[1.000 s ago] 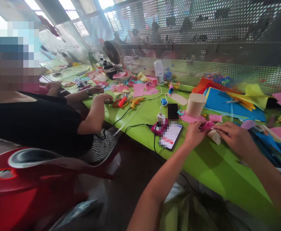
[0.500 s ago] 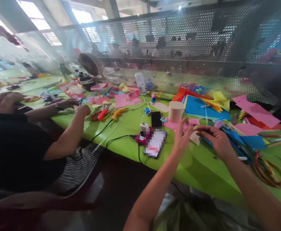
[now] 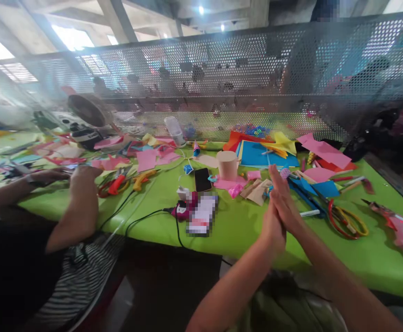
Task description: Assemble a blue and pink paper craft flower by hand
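My left hand (image 3: 273,223) and my right hand (image 3: 285,203) are pressed palm to palm above the table's front part, fingers stretched out and pointing up and away. Whether anything lies between the palms is hidden. Just left of them are tan paper scraps (image 3: 255,192) and a crumpled shiny pink piece (image 3: 236,190). Behind these, a beige paper cylinder (image 3: 227,165) stands upright on pink paper (image 3: 222,183). Right of my hands lie scissors with red and yellow handles (image 3: 348,221), a white stick (image 3: 310,213) and blue paper pieces (image 3: 325,188).
A pink glue gun (image 3: 396,223) lies at the right on the green tabletop (image 3: 246,235). A dark phone (image 3: 202,180), a lit phone (image 3: 203,214) and a power strip (image 3: 183,210) sit left. A co-worker's arm (image 3: 80,198) is further left. A perforated metal screen (image 3: 201,83) stands behind.
My hands, apart with bent fingers before, have come together palm to palm. The view has turned right, bringing the glue gun into sight.
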